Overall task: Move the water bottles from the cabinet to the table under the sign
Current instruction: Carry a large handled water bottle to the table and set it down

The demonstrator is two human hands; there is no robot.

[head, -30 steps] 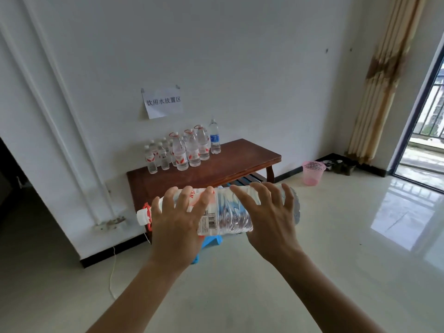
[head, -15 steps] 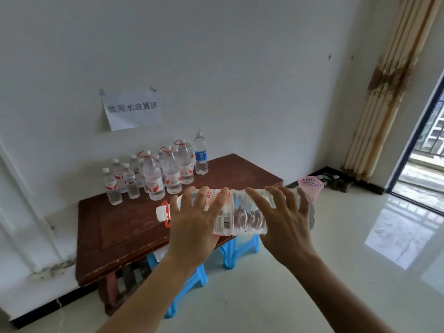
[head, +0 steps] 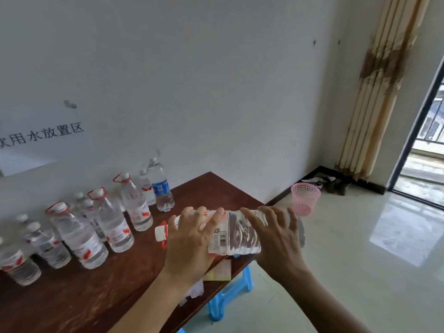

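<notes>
I hold a large clear water bottle (head: pixel 234 236) on its side, white cap and red handle pointing left, above the right end of the brown wooden table (head: pixel 101 292). My left hand (head: pixel 189 241) grips its neck end and my right hand (head: pixel 276 241) grips its base end, fingers curled over the top. Several water bottles (head: pixel 79 234) stand upright in a row along the wall at the back of the table, one with a blue label (head: pixel 159 188). The white paper sign (head: pixel 40 140) hangs on the wall above them.
A blue plastic stool (head: pixel 230 292) stands under the table's right end. A pink mesh basket (head: pixel 305 199) sits on the glossy floor near the wall. Striped curtains (head: pixel 379 87) and a glass door (head: pixel 430 140) are at the right. Papers (head: pixel 217 272) poke out beneath the tabletop.
I have walked closer to the table. The table, bottles and sign now fill the left of the view, and the held bottle is over the table's right end. My grip is unchanged.
</notes>
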